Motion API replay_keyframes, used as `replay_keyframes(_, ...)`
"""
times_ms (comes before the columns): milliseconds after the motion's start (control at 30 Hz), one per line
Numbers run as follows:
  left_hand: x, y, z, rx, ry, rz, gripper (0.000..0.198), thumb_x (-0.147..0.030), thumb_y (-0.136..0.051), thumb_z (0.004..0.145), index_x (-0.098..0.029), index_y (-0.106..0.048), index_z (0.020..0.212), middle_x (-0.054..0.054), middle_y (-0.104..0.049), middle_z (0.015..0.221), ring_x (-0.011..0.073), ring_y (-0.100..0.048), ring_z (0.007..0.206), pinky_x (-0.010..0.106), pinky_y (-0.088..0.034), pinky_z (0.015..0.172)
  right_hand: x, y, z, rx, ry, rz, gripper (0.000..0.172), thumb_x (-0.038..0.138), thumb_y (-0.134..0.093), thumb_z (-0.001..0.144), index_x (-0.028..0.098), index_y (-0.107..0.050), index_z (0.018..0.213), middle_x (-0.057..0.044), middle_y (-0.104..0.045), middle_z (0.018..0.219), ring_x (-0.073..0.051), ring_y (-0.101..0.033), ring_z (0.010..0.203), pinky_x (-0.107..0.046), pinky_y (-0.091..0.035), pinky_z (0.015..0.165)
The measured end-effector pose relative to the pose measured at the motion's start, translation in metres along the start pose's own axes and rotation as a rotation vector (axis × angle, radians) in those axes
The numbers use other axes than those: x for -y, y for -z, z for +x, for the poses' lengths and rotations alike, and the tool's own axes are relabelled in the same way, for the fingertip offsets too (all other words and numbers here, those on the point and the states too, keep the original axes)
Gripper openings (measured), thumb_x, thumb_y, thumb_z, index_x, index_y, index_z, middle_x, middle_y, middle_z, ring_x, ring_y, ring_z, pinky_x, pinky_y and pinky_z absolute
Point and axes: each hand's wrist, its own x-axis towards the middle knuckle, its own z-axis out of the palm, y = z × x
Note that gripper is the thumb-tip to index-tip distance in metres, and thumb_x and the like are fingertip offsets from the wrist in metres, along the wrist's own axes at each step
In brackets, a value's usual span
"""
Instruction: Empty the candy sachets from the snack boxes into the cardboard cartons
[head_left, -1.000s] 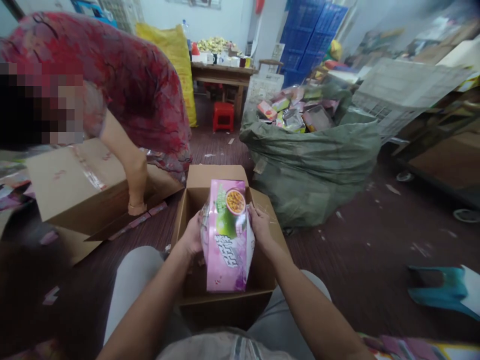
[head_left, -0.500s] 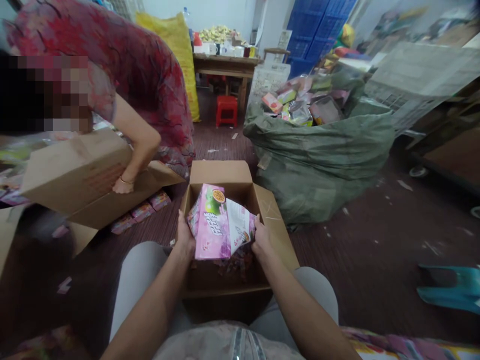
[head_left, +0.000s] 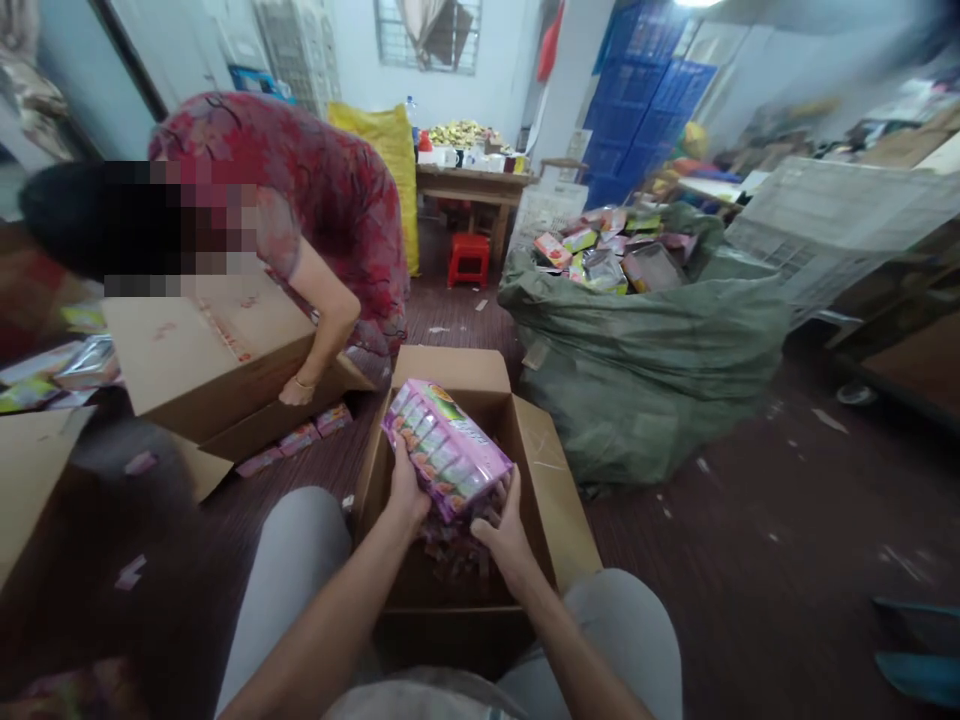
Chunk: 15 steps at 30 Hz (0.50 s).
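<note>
Over an open cardboard box (head_left: 564, 500) between my knees, I hold a pink-purple snack box (head_left: 450, 450) at a slant. Small wrapped packets show in rows along its near side, and a fruit picture is on its top. My left hand (head_left: 409, 490) grips its lower left side, thumb against the packets. At its lower right end, my right hand (head_left: 506, 525) is closed with the thumb bent inward; part of the fingers is hidden behind the end. Small torn scraps (head_left: 457, 550) lie inside the cardboard box below.
On the left a person in a red floral garment (head_left: 300, 180) bends over a large carton (head_left: 217, 340), beside several pink packs (head_left: 300, 438) on the floor. A green sack (head_left: 645, 350) full of packaging stands right. Further back are a red stool (head_left: 469, 260) and wooden table (head_left: 472, 185).
The snack box has been turned so its packet side faces me, and its white flap no longer shows. My right hand has moved lower. The view has tilted up slightly.
</note>
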Motion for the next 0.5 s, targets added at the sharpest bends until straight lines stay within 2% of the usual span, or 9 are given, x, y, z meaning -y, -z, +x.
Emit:
replay_keyframes(67, 0.005, -0.006, -0.012, 0.089, 0.064, 0.062, 0.073, -0.072, -0.039, 0.092, -0.02, -0.056, 0.141, 0.015, -0.072, 0.121, 0.0296, -0.069, 0.108, 0.043, -0.053, 0.095, 0.014, -0.005, 0.003, -0.148, 0.019, -0.001, 0.123, 0.056, -0.084, 0.06, 0.02, -0.014, 0.155, -0.02, -0.044, 0.151, -0.03, -0.053, 0.131, -0.047, -0.047, 0.107)
replay_keyframes(133, -0.001, -0.004, -0.019, 0.19, 0.136, 0.169, 0.077, -0.076, -0.04, 0.089, -0.019, -0.059, 0.138, 0.016, -0.073, 0.117, 0.0306, -0.071, 0.102, 0.043, -0.054, 0.091, 0.029, 0.0, 0.009, -0.284, 0.051, 0.009, 0.104, 0.052, -0.082, 0.065, 0.02, -0.03, 0.149, -0.016, -0.057, 0.138, -0.028, -0.061, 0.118, -0.045, -0.051, 0.1)
replay_keyframes(167, -0.009, -0.001, -0.02, 0.209, 0.17, 0.248, 0.081, -0.078, -0.04, 0.087, -0.017, -0.06, 0.136, 0.017, -0.075, 0.111, 0.0309, -0.072, 0.095, 0.043, -0.055, 0.086, 0.036, 0.006, 0.012, -0.309, 0.072, 0.037, 0.093, 0.052, -0.081, 0.068, 0.021, -0.038, 0.144, -0.013, -0.062, 0.132, -0.028, -0.063, 0.114, -0.044, -0.053, 0.097)
replay_keyframes(233, -0.031, 0.007, -0.018, 0.117, 0.162, 0.433, 0.088, -0.083, -0.039, 0.083, -0.011, -0.065, 0.128, 0.017, -0.076, 0.09, 0.0287, -0.072, 0.075, 0.038, -0.055, 0.072, 0.05, 0.02, 0.017, -0.292, 0.093, 0.136, 0.076, 0.051, -0.077, 0.072, 0.023, -0.048, 0.136, -0.009, -0.067, 0.123, -0.027, -0.066, 0.108, -0.044, -0.055, 0.093)
replay_keyframes(300, -0.053, 0.011, -0.013, -0.029, 0.028, 0.522, 0.084, -0.08, -0.039, 0.086, -0.01, -0.066, 0.125, 0.013, -0.075, 0.076, 0.0241, -0.069, 0.062, 0.034, -0.053, 0.065, 0.059, 0.033, 0.02, -0.225, 0.09, 0.217, 0.068, 0.05, -0.076, 0.074, 0.024, -0.053, 0.132, -0.008, -0.069, 0.118, -0.027, -0.066, 0.109, -0.045, -0.055, 0.093)
replay_keyframes(333, -0.061, 0.011, -0.01, -0.055, -0.055, 0.502, 0.079, -0.076, -0.039, 0.089, -0.012, -0.066, 0.126, 0.011, -0.075, 0.077, 0.0228, -0.07, 0.063, 0.032, -0.054, 0.067, 0.062, 0.037, 0.022, -0.191, 0.083, 0.233, 0.067, 0.049, -0.076, 0.073, 0.024, -0.055, 0.131, -0.007, -0.07, 0.117, -0.028, -0.066, 0.11, -0.046, -0.055, 0.093)
replay_keyframes(400, -0.069, 0.006, -0.006, 0.043, -0.121, 0.401, 0.069, -0.069, -0.036, 0.095, -0.017, -0.065, 0.13, 0.01, -0.078, 0.091, 0.0236, -0.073, 0.079, 0.034, -0.055, 0.08, 0.064, 0.042, 0.028, -0.142, 0.055, 0.243, 0.065, 0.05, -0.078, 0.071, 0.024, -0.058, 0.128, -0.008, -0.071, 0.114, -0.029, -0.065, 0.113, -0.047, -0.054, 0.094)
replay_keyframes(500, -0.065, -0.005, -0.003, 0.264, -0.001, 0.353, 0.063, -0.062, -0.037, 0.098, -0.017, -0.064, 0.133, 0.013, -0.076, 0.112, 0.0281, -0.071, 0.105, 0.038, -0.052, 0.097, 0.061, 0.047, 0.041, -0.126, 0.012, 0.264, 0.069, 0.059, -0.077, 0.068, 0.021, -0.061, 0.123, -0.009, -0.072, 0.113, -0.032, -0.065, 0.113, -0.049, -0.054, 0.094)
